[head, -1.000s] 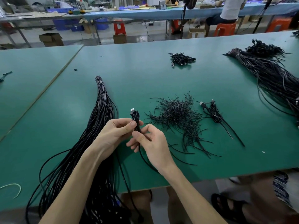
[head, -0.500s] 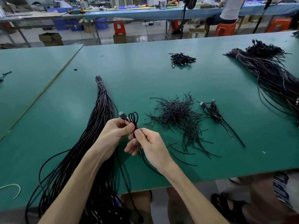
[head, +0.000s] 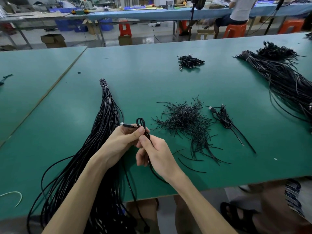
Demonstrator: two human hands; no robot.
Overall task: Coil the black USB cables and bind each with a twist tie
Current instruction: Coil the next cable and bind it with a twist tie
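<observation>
My left hand (head: 118, 142) pinches a black USB cable (head: 141, 123) just below a small loop, and the silver plug sticks out to the left. My right hand (head: 155, 154) grips the same cable right beneath, and the free length runs down past the table's front edge. A long bundle of uncoiled black cables (head: 104, 119) lies to the left of my hands. To the right is a loose pile of black twist ties (head: 187, 122). Beyond that pile lies one coiled cable (head: 223, 119).
A small heap of coiled cables (head: 189, 62) sits at the far middle of the green table (head: 152, 85). A second large cable bundle (head: 283, 78) covers the right side. A person sits on a stool at a bench far behind.
The cable end has gone from one upright fold to a small loop with the plug turned out to the left. My hands have stayed close together and shifted slightly.
</observation>
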